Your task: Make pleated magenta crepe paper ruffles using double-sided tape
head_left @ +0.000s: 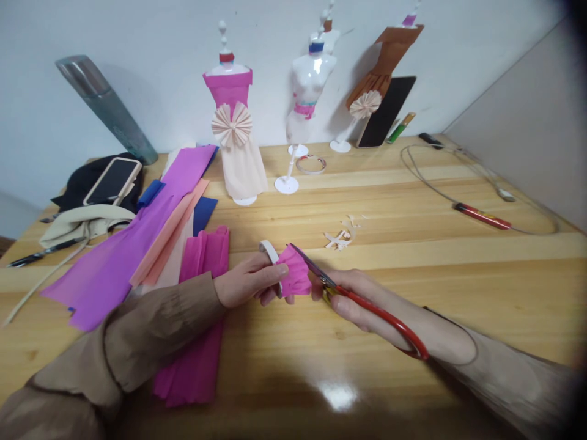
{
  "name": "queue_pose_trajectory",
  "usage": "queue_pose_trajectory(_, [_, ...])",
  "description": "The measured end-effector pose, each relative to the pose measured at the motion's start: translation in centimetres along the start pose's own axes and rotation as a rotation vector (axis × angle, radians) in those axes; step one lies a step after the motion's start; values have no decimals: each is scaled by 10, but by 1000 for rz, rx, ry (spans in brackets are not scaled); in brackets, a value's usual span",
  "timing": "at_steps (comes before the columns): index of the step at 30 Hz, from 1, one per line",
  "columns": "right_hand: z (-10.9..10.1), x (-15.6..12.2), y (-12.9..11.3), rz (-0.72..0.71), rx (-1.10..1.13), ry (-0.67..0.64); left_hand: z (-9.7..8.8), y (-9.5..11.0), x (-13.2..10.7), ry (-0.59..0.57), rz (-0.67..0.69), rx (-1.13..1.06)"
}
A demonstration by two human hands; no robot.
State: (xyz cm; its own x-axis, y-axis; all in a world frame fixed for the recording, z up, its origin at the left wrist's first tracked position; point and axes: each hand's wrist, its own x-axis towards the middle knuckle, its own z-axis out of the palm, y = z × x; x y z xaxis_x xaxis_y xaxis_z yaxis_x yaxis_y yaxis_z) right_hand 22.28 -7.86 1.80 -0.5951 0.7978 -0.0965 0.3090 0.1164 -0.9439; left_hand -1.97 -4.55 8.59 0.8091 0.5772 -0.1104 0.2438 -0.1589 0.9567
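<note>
My left hand (251, 278) pinches a small piece of pink crepe paper (296, 274), and a roll of white tape (269, 249) hangs about its fingers. In my right hand (355, 299) is a pair of scissors (383, 316) with red handles. The blades point up and left, along the top right edge of the pink piece; whether they touch it I cannot tell. Right-hand fingers are close to the piece's lower right corner. A larger folded length of pink crepe paper (192, 366) lies under my left forearm.
Small dress forms, one in a pink and cream dress (243, 168), stand along the wall. Purple crepe paper (110, 269), a phone (114, 180) and a leaning bottle (112, 110) are at left. Paper scraps (338, 240) lie mid-table. A cable with a red tube (483, 216) is at right.
</note>
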Motion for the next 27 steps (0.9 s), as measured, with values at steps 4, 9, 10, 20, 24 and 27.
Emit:
queue_pose_trajectory(4, [1, -1, 1, 8, 17, -4, -1, -2, 0, 74, -9, 90])
queue_pose_trajectory(9, [1, -3, 3, -19, 42, 6, -1, -4, 5, 47, 3, 74])
queue_pose_trajectory(10, [1, -3, 4, -18, 44, 6, -1, -4, 5, 45, 7, 71])
queue_pose_trajectory(20, [4, -4, 13, 35, 85, 7, -1, 0, 3, 63, 2, 74])
queue_pose_trajectory(24, [5, -5, 17, 42, 80, 22, -1, -1, 2, 59, 15, 54])
queue_pose_trajectory(27, [5, -4, 18, 34, 91, 29, -1, 0, -1, 68, 14, 58])
